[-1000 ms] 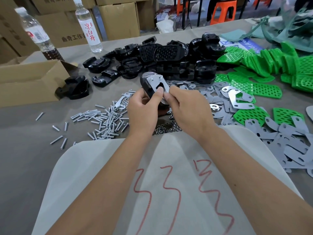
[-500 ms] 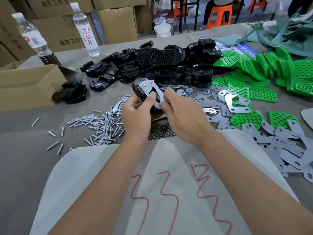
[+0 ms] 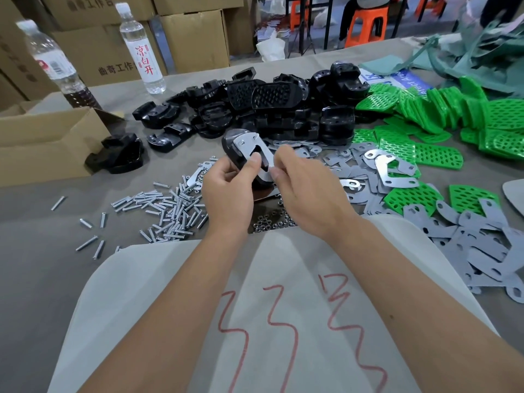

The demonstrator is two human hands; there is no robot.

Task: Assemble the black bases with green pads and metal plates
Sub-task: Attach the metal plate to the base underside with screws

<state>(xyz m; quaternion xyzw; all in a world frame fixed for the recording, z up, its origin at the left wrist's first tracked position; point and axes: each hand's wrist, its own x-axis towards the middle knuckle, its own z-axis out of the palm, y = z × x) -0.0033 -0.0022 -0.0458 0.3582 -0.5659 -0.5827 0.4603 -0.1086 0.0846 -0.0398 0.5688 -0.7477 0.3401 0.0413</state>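
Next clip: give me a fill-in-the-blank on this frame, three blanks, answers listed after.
1. The left hand grips a black base with a shiny ____ plate on top.
2. The pile of perforated pads at the right is ____ in colour.
3. The loose screws lie to the ____ of the left hand.

Missing words: metal; green; left

Two water bottles point(image 3: 139, 49); two orange stools point(image 3: 368, 22); two hands point(image 3: 229, 188); bolts point(image 3: 167, 211), plates point(image 3: 482, 245) too many to count.
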